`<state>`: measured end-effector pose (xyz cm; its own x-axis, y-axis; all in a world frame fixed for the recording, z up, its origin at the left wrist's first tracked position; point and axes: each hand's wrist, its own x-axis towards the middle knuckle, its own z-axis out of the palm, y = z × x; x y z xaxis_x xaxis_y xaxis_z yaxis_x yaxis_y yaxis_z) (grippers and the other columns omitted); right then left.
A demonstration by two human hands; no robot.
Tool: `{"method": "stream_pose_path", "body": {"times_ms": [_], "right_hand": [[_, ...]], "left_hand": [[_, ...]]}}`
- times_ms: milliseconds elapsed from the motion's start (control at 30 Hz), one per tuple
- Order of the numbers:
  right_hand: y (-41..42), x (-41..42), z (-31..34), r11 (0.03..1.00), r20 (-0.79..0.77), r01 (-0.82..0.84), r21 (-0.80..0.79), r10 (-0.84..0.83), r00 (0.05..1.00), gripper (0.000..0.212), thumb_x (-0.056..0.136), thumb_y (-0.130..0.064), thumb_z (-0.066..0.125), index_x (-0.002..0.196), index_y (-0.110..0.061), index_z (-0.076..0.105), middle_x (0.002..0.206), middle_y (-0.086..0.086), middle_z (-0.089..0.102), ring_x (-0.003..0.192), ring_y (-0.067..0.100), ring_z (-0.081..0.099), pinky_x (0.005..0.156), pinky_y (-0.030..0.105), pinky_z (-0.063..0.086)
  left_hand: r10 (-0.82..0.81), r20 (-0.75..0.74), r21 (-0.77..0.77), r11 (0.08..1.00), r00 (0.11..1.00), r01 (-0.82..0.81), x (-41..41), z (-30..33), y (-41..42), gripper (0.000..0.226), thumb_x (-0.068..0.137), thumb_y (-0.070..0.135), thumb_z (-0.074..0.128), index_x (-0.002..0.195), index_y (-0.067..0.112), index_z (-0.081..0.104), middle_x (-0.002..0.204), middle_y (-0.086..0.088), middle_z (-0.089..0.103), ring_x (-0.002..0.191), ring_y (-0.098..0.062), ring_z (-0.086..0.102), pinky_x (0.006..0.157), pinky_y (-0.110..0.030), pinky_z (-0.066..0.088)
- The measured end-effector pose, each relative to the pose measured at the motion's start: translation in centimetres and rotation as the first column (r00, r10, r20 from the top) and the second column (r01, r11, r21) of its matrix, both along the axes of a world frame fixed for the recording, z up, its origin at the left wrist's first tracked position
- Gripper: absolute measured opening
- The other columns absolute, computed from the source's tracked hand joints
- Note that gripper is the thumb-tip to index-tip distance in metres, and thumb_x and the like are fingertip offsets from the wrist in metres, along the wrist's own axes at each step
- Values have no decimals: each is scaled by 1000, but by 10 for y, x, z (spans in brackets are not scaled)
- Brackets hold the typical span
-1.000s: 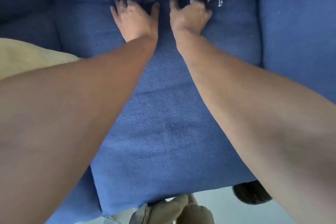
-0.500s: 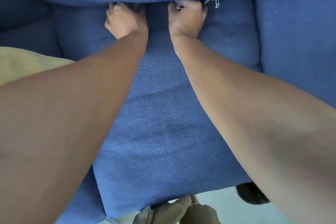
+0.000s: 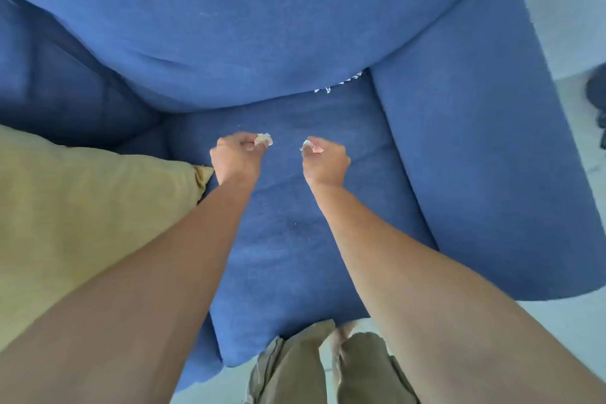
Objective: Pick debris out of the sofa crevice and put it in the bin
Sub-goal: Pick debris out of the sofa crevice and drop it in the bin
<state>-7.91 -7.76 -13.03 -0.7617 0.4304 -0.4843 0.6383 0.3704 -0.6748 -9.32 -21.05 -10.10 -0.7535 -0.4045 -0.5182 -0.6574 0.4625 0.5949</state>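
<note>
Both hands have come out of the crevice to mid-frame: left hand and right hand each pinch a scrap. The bin comes next.

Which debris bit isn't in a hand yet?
The white scraps in the crevice by the right armrest; the other two bits are pinched in the left hand and right hand.

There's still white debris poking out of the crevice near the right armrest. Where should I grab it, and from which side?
Probably pinch the white debris by the bits that stick out onto the seat cushion, coming from the front, low along the cushion. The back cushion overhangs the rest, so a reach from above looks blocked. Both the left hand and right hand already hold scraps, so one likely needs emptying first.
</note>
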Motion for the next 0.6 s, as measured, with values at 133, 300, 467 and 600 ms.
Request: {"method": "stream_pose_path", "body": {"times_ms": [133,300,467,600], "right_hand": [[30,41,62,991,-24,88,-97,-90,996,19,93,-17,59,106,-14,73,97,7,74,94,26,63,90,34,52],[86,91,124,969,-109,199,-150,-216,970,12,89,-17,63,101,-16,67,82,-3,71,96,24,65,76,27,51],[153,142,170,932,-115,317,-174,-339,934,7,88,-20,69,91,-14,68,87,1,74,79,17,65,60,11,43],[222,192,188,853,-106,482,-200,-508,855,2,85,-23,71,86,-21,70,85,-1,76,80,21,72,71,23,54]], "left_hand": [[-50,-23,33,998,998,51,36,62,34,9,85,32,69,90,25,71,86,7,71,64,-2,59,48,-10,39],[-149,-69,36,988,986,152,79,124,96,17,83,30,68,89,14,68,83,4,66,61,-4,53,49,-15,40],[-263,-100,55,961,960,269,121,163,163,17,83,23,66,88,7,63,82,-3,67,64,-16,54,47,-18,42],[-422,-140,73,898,896,435,159,181,232,14,84,24,67,94,16,62,87,0,72,75,-12,61,50,-19,41]]}}
